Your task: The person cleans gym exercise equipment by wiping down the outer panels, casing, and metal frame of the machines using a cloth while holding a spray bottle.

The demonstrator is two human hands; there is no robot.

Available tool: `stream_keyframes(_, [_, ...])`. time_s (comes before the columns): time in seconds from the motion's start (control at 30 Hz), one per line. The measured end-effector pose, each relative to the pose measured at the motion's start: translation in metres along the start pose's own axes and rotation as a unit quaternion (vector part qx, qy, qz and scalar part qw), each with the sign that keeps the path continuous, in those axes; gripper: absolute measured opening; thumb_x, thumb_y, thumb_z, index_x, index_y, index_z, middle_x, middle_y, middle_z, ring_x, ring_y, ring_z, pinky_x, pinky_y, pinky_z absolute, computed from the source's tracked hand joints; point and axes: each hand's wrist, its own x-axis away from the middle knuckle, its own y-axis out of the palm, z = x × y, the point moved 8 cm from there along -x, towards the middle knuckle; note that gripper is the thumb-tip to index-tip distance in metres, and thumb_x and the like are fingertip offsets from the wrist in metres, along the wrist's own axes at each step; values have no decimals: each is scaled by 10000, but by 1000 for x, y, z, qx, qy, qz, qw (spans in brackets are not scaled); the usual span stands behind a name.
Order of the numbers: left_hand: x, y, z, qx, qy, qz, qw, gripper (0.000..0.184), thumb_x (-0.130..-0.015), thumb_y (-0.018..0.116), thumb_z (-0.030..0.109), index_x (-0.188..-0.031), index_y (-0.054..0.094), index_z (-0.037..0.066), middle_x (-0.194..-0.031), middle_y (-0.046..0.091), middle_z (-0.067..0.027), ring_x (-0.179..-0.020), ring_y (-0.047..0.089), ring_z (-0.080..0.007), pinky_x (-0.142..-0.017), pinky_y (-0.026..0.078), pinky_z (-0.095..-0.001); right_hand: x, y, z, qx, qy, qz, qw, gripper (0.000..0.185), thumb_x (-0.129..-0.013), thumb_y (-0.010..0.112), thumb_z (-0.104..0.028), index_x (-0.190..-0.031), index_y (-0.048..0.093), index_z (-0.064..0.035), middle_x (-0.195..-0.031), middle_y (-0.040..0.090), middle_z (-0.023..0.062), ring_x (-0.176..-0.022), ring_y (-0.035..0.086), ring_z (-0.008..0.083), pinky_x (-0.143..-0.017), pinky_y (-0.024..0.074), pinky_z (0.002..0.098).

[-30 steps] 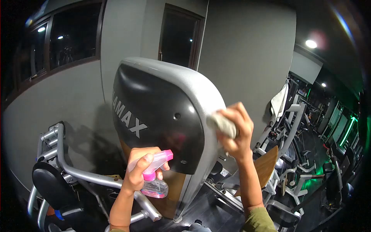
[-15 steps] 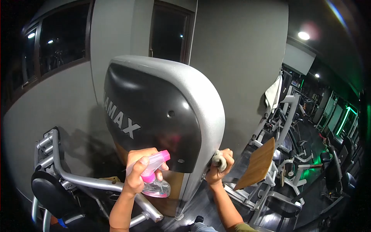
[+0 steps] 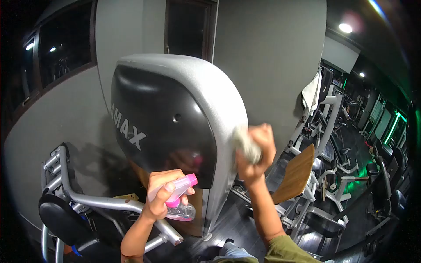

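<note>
My left hand (image 3: 163,193) is wrapped round a clear spray bottle (image 3: 182,212) with a pink nozzle and collar, in front of the machine's lower part. A crumpled pale cloth (image 3: 247,147) is gripped in my right hand (image 3: 262,144), which is blurred by motion. The cloth is at the silver side edge of a big gym machine housing (image 3: 234,101); it looks pressed against that edge. The housing has a dark glossy panel (image 3: 162,114) with pale lettering, partly cut off on the left.
A silver tubular frame (image 3: 101,202) with a black pad (image 3: 59,217) stands at the left. A tan board (image 3: 296,175) and several gym machines fill the right side. A white towel (image 3: 311,94) hangs behind them. A grey wall (image 3: 267,65) rises behind the housing.
My right hand has moved up along the silver edge with the cloth. The left hand still holds the spray bottle in nearly the same place. The camera view has shifted slightly.
</note>
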Motion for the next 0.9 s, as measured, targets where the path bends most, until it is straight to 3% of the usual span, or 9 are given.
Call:
stream_keyframes(0.13, [2, 3, 6, -34, 12, 12, 999, 599, -892, 422, 457, -753, 618, -91, -704, 621, -142, -527, 622, -170, -490, 478, -254, 111, -13, -7, 38, -62, -9, 997, 386, -560, 857, -191, -898, 706, -301, -794, 522, -19, -640, 493, 182, -510, 389, 294])
stream_keyframes(0.2, [6, 0, 6, -39, 16, 40, 998, 605, -894, 421, 464, -755, 618, -91, -704, 621, -143, -522, 621, -174, -488, 479, -254, 106, -12, -12, 94, -76, -27, 992, 387, -540, 867, -198, -855, 707, -355, -808, 509, -36, -671, 477, 174, -515, 386, 285])
stream_keyframes(0.3, [18, -5, -1, -45, 11, 75, 996, 618, -895, 424, 479, -760, 619, -92, -705, 630, -156, -503, 615, -185, -482, 486, -255, 55, -10, -9, 70, -104, 5, 992, 403, -511, 874, -218, -871, 729, -326, -806, 506, -38, -698, 472, 184, -529, 390, 289])
stream_keyframes(0.37, [27, -7, -2, -12, -5, 124, 992, 625, -890, 428, 485, -766, 618, -98, -709, 640, -167, -491, 612, -191, -477, 489, -261, 5, -3, -5, 42, -50, -11, 998, 488, -438, 837, -229, -912, 722, -199, -782, 500, -4, -685, 457, 193, -579, 382, 326])
stream_keyframes(0.47, [44, 0, -6, 0, -10, 184, 983, 652, -884, 406, 501, -772, 613, -107, -708, 638, -189, -489, 600, -208, -483, 498, -282, -29, 8, -5, 2, -18, -64, 998, 552, -367, 783, -187, -916, 748, -134, -736, 504, 18, -662, 454, 189, -568, 374, 316])
stream_keyframes(0.5, [51, 0, -10, 18, -11, 213, 977, 660, -882, 398, 507, -774, 611, -108, -702, 633, -192, -489, 596, -214, -486, 499, -290, -23, 8, -4, -17, 12, -65, 998, 514, -459, 817, -203, -969, 756, -237, -763, 512, -13, -682, 468, 190, -535, 400, 304])
stream_keyframes(0.7, [87, 23, -40, 22, -52, 292, 955, 682, -878, 403, 535, -786, 611, -108, -689, 617, -182, -504, 596, -242, -461, 500, -307, 130, -9, -6, -14, -42, -94, 995, 416, -552, 803, -305, -952, 744, -403, -821, 447, -62, -728, 439, 162, -578, 403, 266])
stream_keyframes(0.83, [114, 36, -63, 28, -70, 342, 937, 693, -889, 409, 555, -805, 616, -101, -707, 630, -190, -514, 603, -244, -428, 495, -310, 194, -20, 13, -25, 88, -126, 988, 464, -530, 747, -238, -972, 744, -379, -874, 462, -30, -776, 451, 209, -613, 421, 300])
stream_keyframes(0.9, [121, 47, -63, 20, -87, 358, 929, 693, -889, 411, 561, -808, 614, -96, -706, 632, -190, -514, 603, -241, -428, 494, -309, 168, -14, 18, -55, 65, -90, 992, 498, -540, 746, -235, -1025, 725, -349, -903, 473, -5, -787, 462, 240, -626, 425, 325])
